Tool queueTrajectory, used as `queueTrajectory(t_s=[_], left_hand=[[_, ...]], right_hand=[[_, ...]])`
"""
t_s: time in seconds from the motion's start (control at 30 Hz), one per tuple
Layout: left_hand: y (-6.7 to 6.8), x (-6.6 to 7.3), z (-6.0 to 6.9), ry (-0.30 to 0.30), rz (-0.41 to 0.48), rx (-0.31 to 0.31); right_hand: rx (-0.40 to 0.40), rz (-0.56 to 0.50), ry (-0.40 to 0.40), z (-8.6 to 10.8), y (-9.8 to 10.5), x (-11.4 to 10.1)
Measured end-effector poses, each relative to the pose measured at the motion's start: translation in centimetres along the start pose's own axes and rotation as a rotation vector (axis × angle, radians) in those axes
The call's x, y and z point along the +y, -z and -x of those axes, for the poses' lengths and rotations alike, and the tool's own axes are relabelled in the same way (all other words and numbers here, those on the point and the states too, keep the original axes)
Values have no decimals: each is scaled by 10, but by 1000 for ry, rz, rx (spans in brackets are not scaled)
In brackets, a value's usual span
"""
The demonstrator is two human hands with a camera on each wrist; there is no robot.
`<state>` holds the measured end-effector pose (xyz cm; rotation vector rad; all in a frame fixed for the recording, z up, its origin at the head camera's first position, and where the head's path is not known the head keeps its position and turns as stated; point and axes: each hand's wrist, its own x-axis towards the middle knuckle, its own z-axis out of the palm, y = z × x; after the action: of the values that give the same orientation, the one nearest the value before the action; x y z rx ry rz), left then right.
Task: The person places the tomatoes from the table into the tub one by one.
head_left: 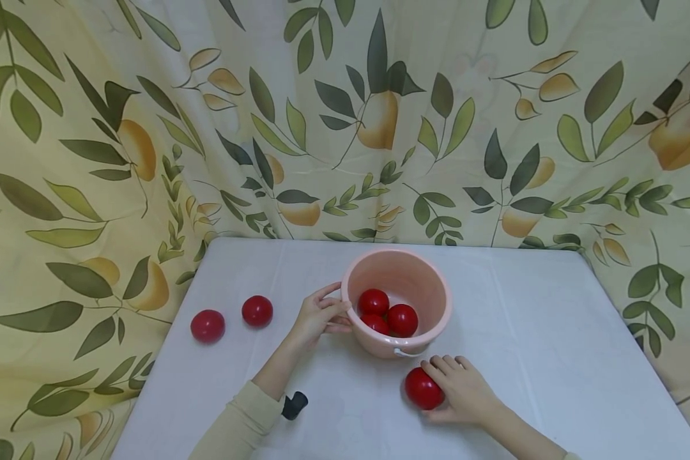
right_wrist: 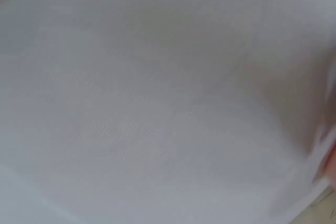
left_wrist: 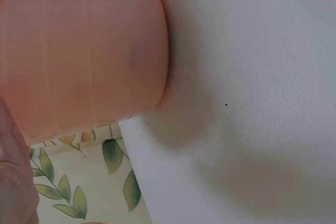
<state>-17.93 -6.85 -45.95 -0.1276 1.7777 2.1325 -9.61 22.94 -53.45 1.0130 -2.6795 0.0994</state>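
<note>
Collection of red balls into a pink bucket (head_left: 379, 347), judged to be at the stage of taking up one more ball from the near side. The right hand (head_left: 462, 393) grips a glossy red ball (head_left: 423, 388), its fingers bent over the far side and the thumb low on the near side; this ball lies nearer than the bucket and a little to its right, just beside it. The blurred right wrist view shows mostly cloth, so whether the ball rests on the table or is slightly raised cannot be told. The left hand (head_left: 316, 319) pinches the bucket's left rim, which seems to steady it. The next move, by inference, calls for a lift high enough to clear the near rim and its pale handle (head_left: 409, 352), followed by a gentle release above the opening. The held ball appears round, smooth and deep red, its right part covered by the hand. Three similar balls (head_left: 403, 320) lie together on the bucket floor, towards its near left. Two others, an outer left ball (head_left: 207, 326) and an inner left ball (head_left: 257, 311), sit apart on the white tablecloth (head_left: 523, 319), left of the upright bucket and presumably left for later.
</note>
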Motion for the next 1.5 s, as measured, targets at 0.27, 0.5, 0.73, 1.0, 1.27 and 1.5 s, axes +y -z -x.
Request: queueTrajectory(t_s=[0.27, 0.5, 0.73, 1.0, 1.27, 1.5], left_hand=[[0, 0, -1, 11, -4, -3], [0, 0, -2, 21, 2, -5], [2, 3, 0, 31, -1, -19], [-4, 20, 14, 17, -6, -38], [-4, 20, 15, 24, 2, -33], [-4, 19, 14, 29, -9, -35]], right_hand=[[-122, 37, -140, 4, 26, 41], [-92, 74, -237, -18, 57, 82], [17, 118, -361, -55, 93, 107], [101, 92, -307, -98, 110, 97], [59, 36, -138, -136, 92, 62], [-88, -10, -41, -166, 65, 42]])
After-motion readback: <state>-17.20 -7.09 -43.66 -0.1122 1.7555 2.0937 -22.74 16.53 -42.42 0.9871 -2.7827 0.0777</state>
